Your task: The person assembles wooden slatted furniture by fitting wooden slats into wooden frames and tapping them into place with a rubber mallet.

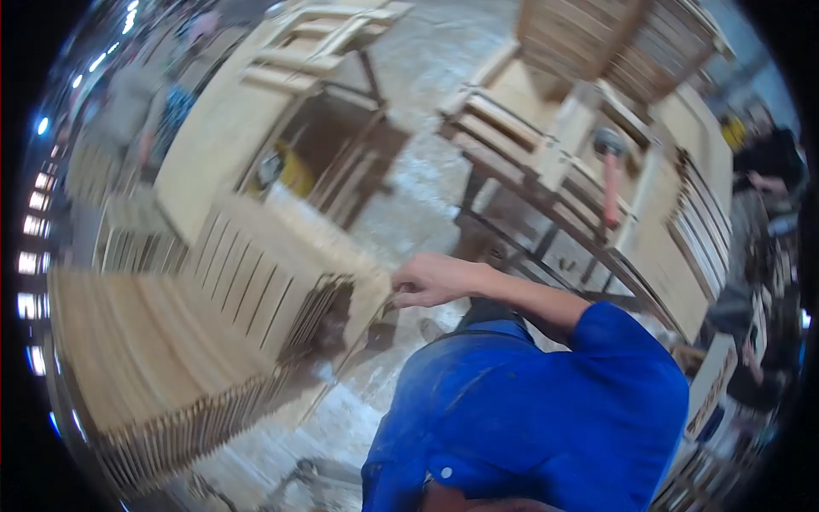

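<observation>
My right hand reaches across from the blue sleeve, its fingers curled closed at the edge of a thin pale wooden panel. Blur partly hides the exact grip. Just left of that panel stands a row of slatted wooden panels leaning close together. Nearer the lower left is a larger stack of wooden boards, their edges lined up. My left hand does not show.
A wooden frame rests on a metal stand to the right, with a red-handled mallet on it. Back left is a pale worktable, a yellow object under it. People are at the far right.
</observation>
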Tool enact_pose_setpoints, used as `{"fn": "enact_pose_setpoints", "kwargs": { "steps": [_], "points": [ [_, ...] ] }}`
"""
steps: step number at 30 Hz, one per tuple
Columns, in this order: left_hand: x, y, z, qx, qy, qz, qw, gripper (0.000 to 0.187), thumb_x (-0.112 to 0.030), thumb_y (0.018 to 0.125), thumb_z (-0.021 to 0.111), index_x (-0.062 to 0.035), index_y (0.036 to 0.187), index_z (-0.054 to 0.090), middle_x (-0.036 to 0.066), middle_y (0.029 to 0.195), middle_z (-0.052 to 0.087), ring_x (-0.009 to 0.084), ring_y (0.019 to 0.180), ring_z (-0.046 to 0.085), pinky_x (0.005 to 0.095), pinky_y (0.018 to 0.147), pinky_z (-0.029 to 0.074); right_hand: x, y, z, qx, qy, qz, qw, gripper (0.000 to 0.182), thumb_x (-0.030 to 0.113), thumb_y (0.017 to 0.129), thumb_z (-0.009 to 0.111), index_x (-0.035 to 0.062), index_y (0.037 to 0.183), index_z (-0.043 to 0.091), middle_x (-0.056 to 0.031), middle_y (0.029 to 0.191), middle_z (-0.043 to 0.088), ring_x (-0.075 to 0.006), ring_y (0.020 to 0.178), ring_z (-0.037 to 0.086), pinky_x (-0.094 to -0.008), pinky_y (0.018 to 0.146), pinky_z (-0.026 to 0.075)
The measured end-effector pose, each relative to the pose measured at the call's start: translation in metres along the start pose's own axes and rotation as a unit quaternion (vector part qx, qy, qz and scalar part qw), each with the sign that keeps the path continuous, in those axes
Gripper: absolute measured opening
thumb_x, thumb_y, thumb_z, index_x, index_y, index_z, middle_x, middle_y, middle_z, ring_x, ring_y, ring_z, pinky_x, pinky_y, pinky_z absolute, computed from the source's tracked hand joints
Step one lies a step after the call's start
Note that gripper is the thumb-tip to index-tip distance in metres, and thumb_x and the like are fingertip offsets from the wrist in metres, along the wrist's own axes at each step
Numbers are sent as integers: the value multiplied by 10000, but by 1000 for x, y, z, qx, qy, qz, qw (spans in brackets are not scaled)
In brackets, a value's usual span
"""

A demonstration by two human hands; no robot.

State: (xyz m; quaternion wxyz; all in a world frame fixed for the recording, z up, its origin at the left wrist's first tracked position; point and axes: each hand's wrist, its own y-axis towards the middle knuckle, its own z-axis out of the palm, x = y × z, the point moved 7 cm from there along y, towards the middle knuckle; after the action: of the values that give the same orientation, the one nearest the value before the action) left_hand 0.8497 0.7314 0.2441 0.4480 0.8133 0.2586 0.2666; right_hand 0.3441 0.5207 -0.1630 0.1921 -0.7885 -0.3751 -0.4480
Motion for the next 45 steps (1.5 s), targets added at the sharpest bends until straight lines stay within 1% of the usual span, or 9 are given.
{"fn": "enact_pose_setpoints", "kwargs": {
  "steps": [8,18,22,31,36,38,40,41,45],
  "points": [
    [-262,64,-37,-114,-159,102,975,521,-499,681,819,-65,844,581,60,751,575,203,673,562,355,650,462,-4,-31,-139,-180,26,-92,979,340,339,852,675,3,836,621,-164,700,599,-358,678,607,-439,636,492],
    [-640,93,-147,-212,-514,361,749,586,-640,681,766,-99,678,542,31,603,510,170,534,508,338,544,423,36,-120,-356,-544,-96,-202,809,820,491,730,854,-10,1306,554,-161,1177,638,-302,1116,616,-449,1000,486],
    [-786,29,-199,-288,-633,431,575,627,-697,681,744,-113,612,526,20,543,485,156,478,487,332,502,407,-27,-152,-388,-626,57,-158,762,216,182,858,779,1,965,732,-33,759,711,-93,661,662,-269,647,548],
    [-926,-38,-183,-179,-702,500,475,702,-781,709,683,-113,617,486,0,565,501,153,509,495,323,550,409,-129,-211,-369,-775,-93,21,624,227,234,950,651,11,908,667,-16,835,623,-109,746,536,-281,670,430],
    [-873,5,-98,-271,-845,271,372,874,-734,652,776,-31,1115,541,88,929,576,209,999,564,384,918,431,-149,-224,-349,-810,-128,-61,570,236,235,896,734,10,910,663,-48,806,654,-128,741,602,-279,687,487],
    [-892,15,-43,-234,-857,62,456,984,-650,634,849,-5,1271,467,84,959,576,205,1012,560,390,937,446,-150,-229,-347,-808,-128,-49,573,240,244,901,729,13,913,662,-45,794,649,-132,718,595,-290,697,492],
    [-937,2,10,60,-924,2,377,885,-493,682,885,10,1286,479,59,954,596,163,927,580,343,848,486,-148,-234,-345,-787,-121,-6,604,229,256,909,720,32,918,674,-24,789,632,-136,771,584,-325,751,501],
    [-962,-18,17,286,-939,50,186,744,-390,728,887,19,1242,536,43,928,616,133,855,598,304,768,512,-150,-232,-343,-788,-126,11,603,229,256,909,720,32,918,674,-24,789,632,-136,771,584,-325,751,501],
    [-1007,-75,28,456,-877,29,152,403,-242,775,856,2,1022,651,9,816,642,83,683,592,246,608,502,-176,-252,-344,-861,-104,79,491,239,281,962,638,51,1016,675,-39,921,620,-163,921,545,-368,794,436]
  ]
}}
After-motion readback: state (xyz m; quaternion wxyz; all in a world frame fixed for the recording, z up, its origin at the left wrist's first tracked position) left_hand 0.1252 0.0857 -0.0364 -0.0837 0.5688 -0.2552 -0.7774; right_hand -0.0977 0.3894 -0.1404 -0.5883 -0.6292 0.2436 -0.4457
